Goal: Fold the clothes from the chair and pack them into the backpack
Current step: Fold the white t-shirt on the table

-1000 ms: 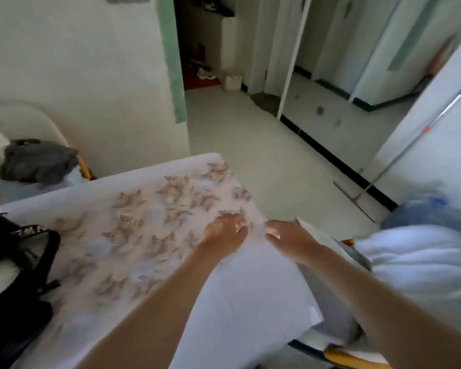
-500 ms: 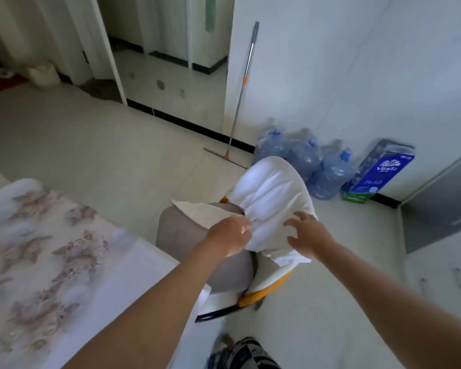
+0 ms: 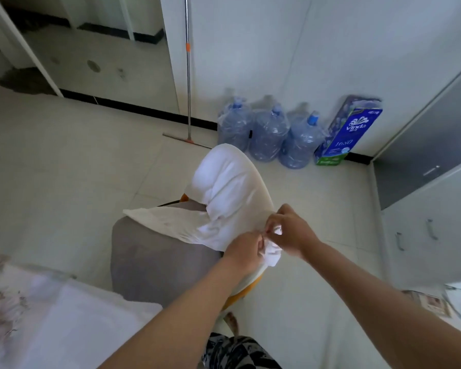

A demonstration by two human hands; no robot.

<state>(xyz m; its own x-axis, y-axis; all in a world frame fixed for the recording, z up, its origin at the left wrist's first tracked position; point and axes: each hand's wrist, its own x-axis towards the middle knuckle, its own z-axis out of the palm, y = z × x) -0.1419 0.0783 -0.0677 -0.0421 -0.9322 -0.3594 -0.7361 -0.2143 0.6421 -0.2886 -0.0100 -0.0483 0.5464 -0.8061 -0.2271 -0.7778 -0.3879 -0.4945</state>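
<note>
A white garment (image 3: 224, 187) is draped over the back of a chair (image 3: 155, 257) that has a grey seat and an orange frame. One white flap spreads left across the seat. My left hand (image 3: 244, 253) and my right hand (image 3: 290, 230) meet at the garment's lower right corner, and each pinches the bunched white cloth. The backpack is out of view.
A table with a flowered white cloth (image 3: 37, 315) fills the lower left. Three large water bottles (image 3: 269, 134) and a blue tissue pack (image 3: 349, 134) stand against the far wall beside a floor squeegee (image 3: 188, 75). Grey cabinets (image 3: 431, 182) line the right.
The view swung right, from the table and backpack to the chair. Both hands left the tablecloth, reached the white garment and now pinch its lower right corner together.
</note>
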